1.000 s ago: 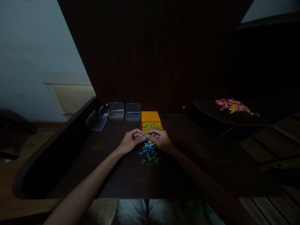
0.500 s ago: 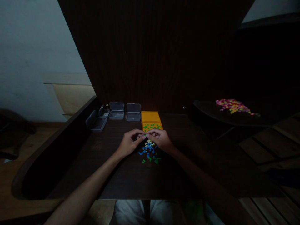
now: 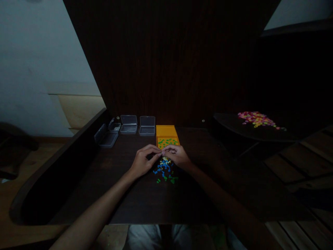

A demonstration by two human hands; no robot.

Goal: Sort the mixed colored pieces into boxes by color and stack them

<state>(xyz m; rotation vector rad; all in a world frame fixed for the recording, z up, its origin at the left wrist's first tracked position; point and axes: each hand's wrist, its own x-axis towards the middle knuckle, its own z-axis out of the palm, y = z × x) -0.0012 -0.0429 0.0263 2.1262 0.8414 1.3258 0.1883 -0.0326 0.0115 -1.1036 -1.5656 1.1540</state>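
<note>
Left hand (image 3: 142, 163), right hand (image 3: 178, 157): fingertips pressed together, touching each other. Tiny bit between them? Cannot tell. Below: small coloured pieces (image 3: 164, 170) on table (image 3: 135, 198), near orange box (image 3: 166, 132). Pieces look light, hard, easy to drop. Pinch sides.

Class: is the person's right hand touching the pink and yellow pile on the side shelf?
Apart. Head view: the right hand sits by the orange box, a wide dark gap from the pile.

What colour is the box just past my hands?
Orange box, with small green pieces lying in it; the head view shows it best.
</note>
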